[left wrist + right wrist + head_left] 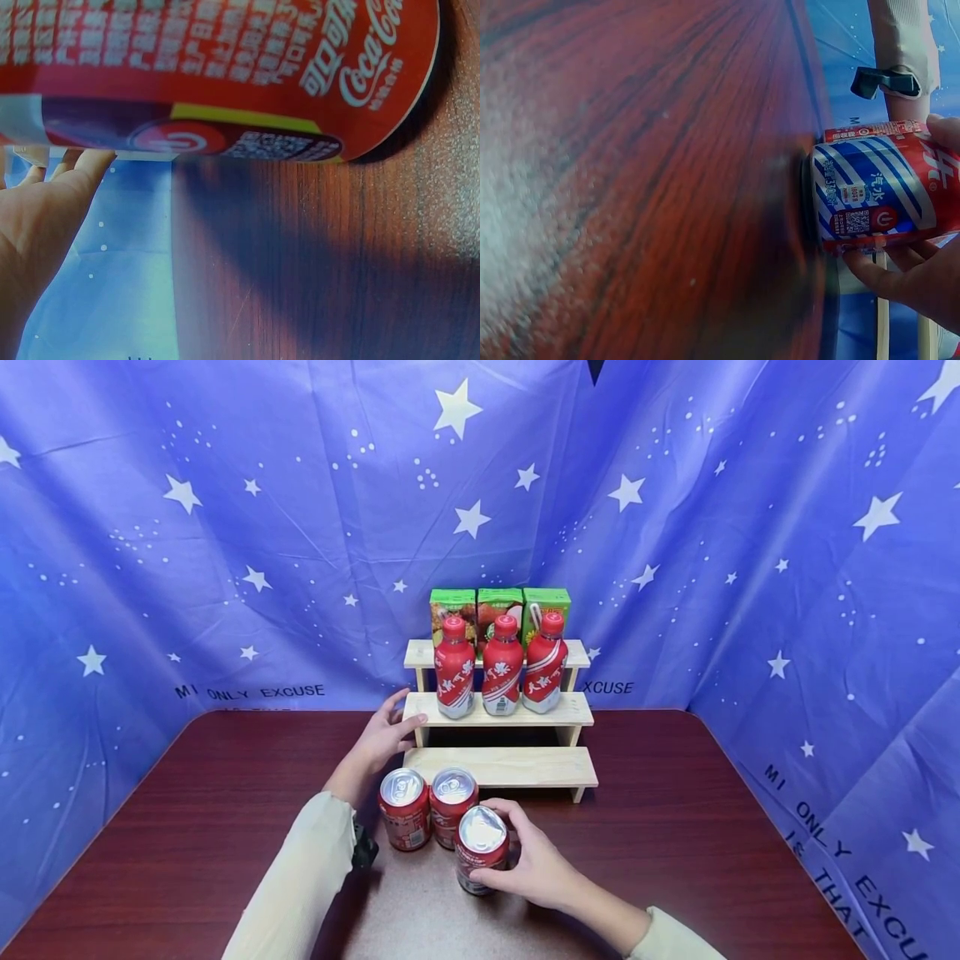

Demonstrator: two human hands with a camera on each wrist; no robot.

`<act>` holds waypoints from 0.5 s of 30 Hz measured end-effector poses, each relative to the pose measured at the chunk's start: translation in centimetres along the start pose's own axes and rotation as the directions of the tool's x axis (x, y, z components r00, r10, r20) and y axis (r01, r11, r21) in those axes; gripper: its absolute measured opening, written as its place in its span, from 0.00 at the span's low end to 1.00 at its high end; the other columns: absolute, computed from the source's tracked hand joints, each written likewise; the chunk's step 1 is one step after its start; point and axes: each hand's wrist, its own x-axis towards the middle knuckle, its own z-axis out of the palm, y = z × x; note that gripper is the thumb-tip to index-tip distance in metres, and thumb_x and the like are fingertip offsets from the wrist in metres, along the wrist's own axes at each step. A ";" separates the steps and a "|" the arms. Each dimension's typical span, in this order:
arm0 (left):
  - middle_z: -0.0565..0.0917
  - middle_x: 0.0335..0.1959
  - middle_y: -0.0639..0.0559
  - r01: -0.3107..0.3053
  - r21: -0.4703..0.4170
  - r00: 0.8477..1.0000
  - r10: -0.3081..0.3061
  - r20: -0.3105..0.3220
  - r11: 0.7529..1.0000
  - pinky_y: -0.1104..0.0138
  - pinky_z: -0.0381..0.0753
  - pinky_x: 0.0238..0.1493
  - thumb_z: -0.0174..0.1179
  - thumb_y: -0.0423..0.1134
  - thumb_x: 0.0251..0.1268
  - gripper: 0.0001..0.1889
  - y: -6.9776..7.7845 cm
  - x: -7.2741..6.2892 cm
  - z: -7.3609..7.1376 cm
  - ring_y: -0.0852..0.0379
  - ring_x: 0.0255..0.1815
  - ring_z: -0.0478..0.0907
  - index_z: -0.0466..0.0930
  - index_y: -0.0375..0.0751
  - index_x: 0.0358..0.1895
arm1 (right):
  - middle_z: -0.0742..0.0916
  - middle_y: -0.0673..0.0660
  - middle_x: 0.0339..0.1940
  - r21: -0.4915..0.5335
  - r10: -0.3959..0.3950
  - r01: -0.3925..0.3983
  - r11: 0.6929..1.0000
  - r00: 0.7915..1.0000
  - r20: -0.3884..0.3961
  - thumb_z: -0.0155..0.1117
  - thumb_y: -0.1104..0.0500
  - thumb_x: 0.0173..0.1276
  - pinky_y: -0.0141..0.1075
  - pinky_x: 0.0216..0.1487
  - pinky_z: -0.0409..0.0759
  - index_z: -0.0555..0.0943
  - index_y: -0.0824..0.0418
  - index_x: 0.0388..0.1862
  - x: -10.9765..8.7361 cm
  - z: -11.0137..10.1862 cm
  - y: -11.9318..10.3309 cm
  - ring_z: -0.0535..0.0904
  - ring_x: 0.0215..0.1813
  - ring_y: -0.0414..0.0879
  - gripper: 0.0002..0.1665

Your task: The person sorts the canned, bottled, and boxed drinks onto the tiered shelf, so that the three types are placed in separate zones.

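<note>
My right hand [542,862] grips a red soda can [482,852] round its side, in front of the stepped wooden shelf [501,767]. In the right wrist view the thumb and fingers lie on opposite sides of this can [885,191]. Two more red cans stand side by side left of it, the left can [405,814] and the middle can [453,797]. Fairly straight fingers of my left hand [378,739] touch the left end of the shelf's middle step. A Coca-Cola can [225,82] covers part of that hand [45,225] in the left wrist view.
Three red bottles [503,672] stand on the shelf's middle step. Behind them, three green-topped drink cartons [500,602] stand on the top step. A dark reddish wooden table [675,827] bears everything, with a blue star-patterned cloth [300,527] round its back and sides.
</note>
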 end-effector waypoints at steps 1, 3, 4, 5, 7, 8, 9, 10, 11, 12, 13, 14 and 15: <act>0.60 0.70 0.39 -0.002 -0.001 1.000 0.002 -0.001 1.000 0.45 0.70 0.60 0.54 0.34 0.67 0.38 0.0 0.0 0.0 0.42 0.64 0.66 0.44 0.52 0.74 | 0.77 0.50 0.57 -0.006 0.005 -0.005 1.000 1.000 -0.001 0.76 0.51 0.50 0.33 0.55 0.76 0.63 0.49 0.64 0.0 0.0 0.0 0.76 0.54 0.41 0.45; 0.60 0.71 0.39 -0.005 -0.004 1.000 0.005 -0.001 1.000 0.45 0.70 0.60 0.54 0.33 0.67 0.38 0.1 0.0 0.0 0.41 0.64 0.65 0.44 0.52 0.74 | 0.78 0.50 0.58 -0.020 0.011 -0.011 1.000 1.000 -0.004 0.76 0.51 0.50 0.34 0.55 0.76 0.63 0.48 0.65 0.0 0.0 0.0 0.76 0.54 0.41 0.45; 0.60 0.71 0.39 -0.006 -0.005 1.000 0.006 -0.001 1.000 0.45 0.69 0.60 0.54 0.33 0.67 0.38 0.1 0.0 -0.1 0.41 0.64 0.65 0.44 0.51 0.74 | 0.78 0.50 0.58 -0.025 0.011 -0.011 1.000 1.000 -0.006 0.75 0.51 0.50 0.34 0.55 0.75 0.64 0.48 0.65 0.0 0.0 0.0 0.76 0.54 0.41 0.44; 0.60 0.71 0.38 -0.006 -0.006 1.000 0.006 -0.002 1.000 0.45 0.69 0.60 0.54 0.33 0.67 0.38 0.1 0.0 -0.1 0.41 0.64 0.65 0.44 0.51 0.74 | 0.78 0.49 0.58 -0.035 0.008 -0.008 0.999 1.000 -0.008 0.75 0.51 0.51 0.34 0.56 0.75 0.64 0.48 0.65 0.0 0.0 0.0 0.76 0.55 0.41 0.44; 0.60 0.71 0.38 -0.005 -0.007 1.000 0.005 -0.002 1.000 0.45 0.69 0.61 0.54 0.33 0.67 0.38 0.1 0.0 -0.1 0.41 0.64 0.65 0.44 0.51 0.74 | 0.78 0.49 0.58 -0.046 0.003 -0.004 0.999 1.000 -0.016 0.75 0.50 0.51 0.34 0.56 0.75 0.65 0.48 0.65 0.0 0.1 -0.1 0.76 0.55 0.41 0.44; 0.60 0.71 0.38 -0.006 -0.006 1.000 0.007 0.001 1.000 0.45 0.69 0.60 0.54 0.33 0.67 0.38 0.1 -0.1 0.0 0.41 0.64 0.65 0.44 0.51 0.74 | 0.79 0.49 0.58 -0.052 0.001 -0.003 0.999 1.000 -0.021 0.75 0.50 0.51 0.34 0.56 0.75 0.65 0.48 0.65 -0.1 0.1 -0.1 0.76 0.55 0.40 0.44; 0.60 0.70 0.38 -0.007 -0.005 1.000 0.007 0.003 1.000 0.45 0.69 0.60 0.54 0.33 0.67 0.38 0.1 -0.1 0.0 0.41 0.64 0.65 0.43 0.51 0.74 | 0.79 0.49 0.57 -0.058 -0.001 -0.001 0.998 1.000 -0.026 0.75 0.50 0.51 0.34 0.56 0.75 0.66 0.48 0.65 -0.1 0.1 -0.1 0.76 0.54 0.40 0.43; 0.60 0.70 0.38 -0.008 -0.005 1.000 0.008 0.005 1.000 0.45 0.70 0.60 0.53 0.33 0.67 0.38 0.0 -0.1 0.0 0.41 0.64 0.65 0.43 0.51 0.75 | 0.79 0.48 0.57 -0.063 -0.003 0.002 0.998 1.000 -0.030 0.75 0.50 0.51 0.34 0.56 0.75 0.66 0.48 0.65 -0.1 0.1 -0.1 0.76 0.54 0.39 0.43; 0.60 0.70 0.38 -0.010 -0.004 1.000 0.010 0.006 1.000 0.45 0.70 0.60 0.54 0.33 0.67 0.38 0.0 -0.1 0.0 0.41 0.64 0.65 0.43 0.51 0.74 | 0.80 0.48 0.56 -0.066 -0.005 0.002 0.998 0.999 -0.033 0.75 0.50 0.51 0.33 0.56 0.75 0.66 0.48 0.64 -0.2 0.0 -0.1 0.76 0.54 0.39 0.43; 0.61 0.70 0.37 -0.011 -0.004 1.000 0.011 0.008 1.000 0.45 0.70 0.60 0.54 0.33 0.67 0.38 0.0 -0.1 0.0 0.41 0.64 0.65 0.43 0.51 0.75 | 0.80 0.48 0.56 -0.068 -0.005 0.002 0.998 0.999 -0.036 0.75 0.49 0.50 0.33 0.55 0.75 0.66 0.47 0.64 -0.2 0.0 -0.1 0.76 0.53 0.38 0.43; 0.61 0.70 0.37 -0.013 -0.003 1.000 0.013 0.009 1.000 0.45 0.70 0.60 0.54 0.33 0.67 0.38 0.0 -0.1 0.0 0.41 0.64 0.65 0.43 0.50 0.75 | 0.80 0.48 0.56 -0.067 -0.007 0.005 0.998 0.999 -0.037 0.75 0.50 0.50 0.33 0.55 0.75 0.66 0.47 0.64 -0.2 0.0 -0.1 0.76 0.53 0.38 0.43; 0.60 0.70 0.37 -0.015 -0.002 1.000 0.015 0.009 1.000 0.45 0.70 0.60 0.54 0.33 0.67 0.38 0.0 -0.1 0.1 0.41 0.64 0.65 0.43 0.50 0.75 | 0.80 0.48 0.55 -0.070 -0.011 0.008 0.998 0.999 -0.037 0.75 0.50 0.50 0.33 0.55 0.75 0.66 0.47 0.64 -0.2 0.0 -0.1 0.77 0.53 0.38 0.43; 0.60 0.70 0.37 -0.015 -0.002 1.000 0.015 0.009 1.000 0.45 0.70 0.60 0.54 0.34 0.67 0.38 0.0 -0.1 0.1 0.41 0.64 0.65 0.43 0.50 0.74 | 0.81 0.48 0.55 -0.077 -0.014 0.011 0.997 0.999 -0.038 0.75 0.49 0.50 0.32 0.55 0.75 0.67 0.47 0.64 -0.2 -0.1 -0.1 0.77 0.53 0.38 0.43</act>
